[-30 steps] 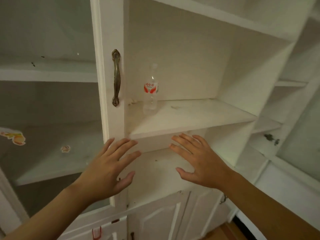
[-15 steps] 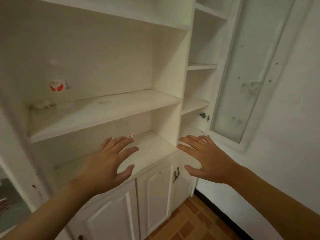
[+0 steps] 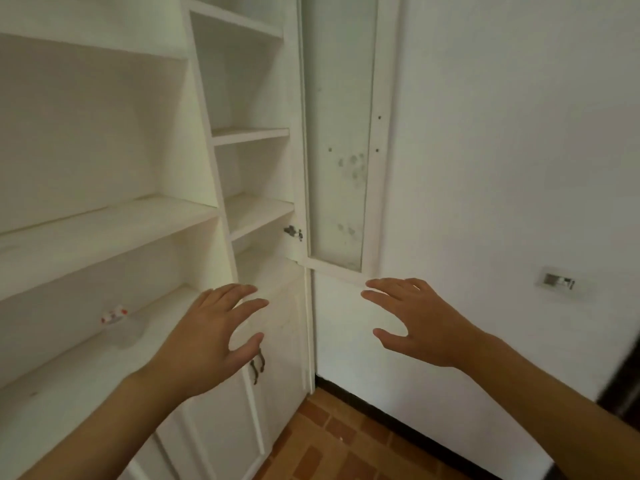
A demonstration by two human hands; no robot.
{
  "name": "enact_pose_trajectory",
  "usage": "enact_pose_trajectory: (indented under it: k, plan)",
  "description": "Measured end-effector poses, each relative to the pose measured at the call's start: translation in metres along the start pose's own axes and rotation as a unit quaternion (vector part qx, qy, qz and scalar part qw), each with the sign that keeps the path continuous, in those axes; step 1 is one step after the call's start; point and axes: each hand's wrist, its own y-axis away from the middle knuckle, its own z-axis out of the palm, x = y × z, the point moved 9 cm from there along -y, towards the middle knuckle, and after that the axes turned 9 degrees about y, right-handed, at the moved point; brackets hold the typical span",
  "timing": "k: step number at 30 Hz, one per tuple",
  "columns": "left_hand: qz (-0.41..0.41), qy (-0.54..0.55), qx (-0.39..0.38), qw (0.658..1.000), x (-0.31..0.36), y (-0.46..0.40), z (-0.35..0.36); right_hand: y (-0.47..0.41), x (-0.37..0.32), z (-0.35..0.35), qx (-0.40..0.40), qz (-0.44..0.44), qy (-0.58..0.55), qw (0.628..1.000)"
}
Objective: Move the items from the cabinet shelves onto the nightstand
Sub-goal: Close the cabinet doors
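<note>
A white cabinet fills the left half of the head view, with a middle shelf (image 3: 104, 233) and a lower shelf (image 3: 69, 386). On the lower shelf lies a clear plastic bottle (image 3: 121, 327) with a red and white label, on its side. My left hand (image 3: 207, 341) hovers in front of the lower shelf, to the right of the bottle, fingers spread and empty. My right hand (image 3: 412, 320) is held out in front of the white wall, also spread and empty. The nightstand is not in view.
A narrow side column of shelves (image 3: 256, 209) stands right of the main bay, with an open glass door (image 3: 339, 140) beside it. Closed lower cabinet doors (image 3: 273, 393) carry dark handles. A white wall (image 3: 502, 168) with a socket (image 3: 557, 281), and a brown tiled floor (image 3: 339, 445).
The view has swung to the right along the cabinet. The upright bottle on the middle shelf has left the view. Both hands stay spread and empty.
</note>
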Motion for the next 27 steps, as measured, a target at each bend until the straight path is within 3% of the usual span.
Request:
enact_pose_trajectory:
  k: [13,27]
  plan:
    - [0.012,0.046,-0.026,0.999,-0.028,-0.152,0.092,-0.033,0.124,0.037,-0.033,0.087,0.012,0.996]
    - [0.039,0.052,-0.006,0.998,-0.098,-0.342,0.158,-0.166,0.249,0.051,-0.022,0.150,0.045,0.987]
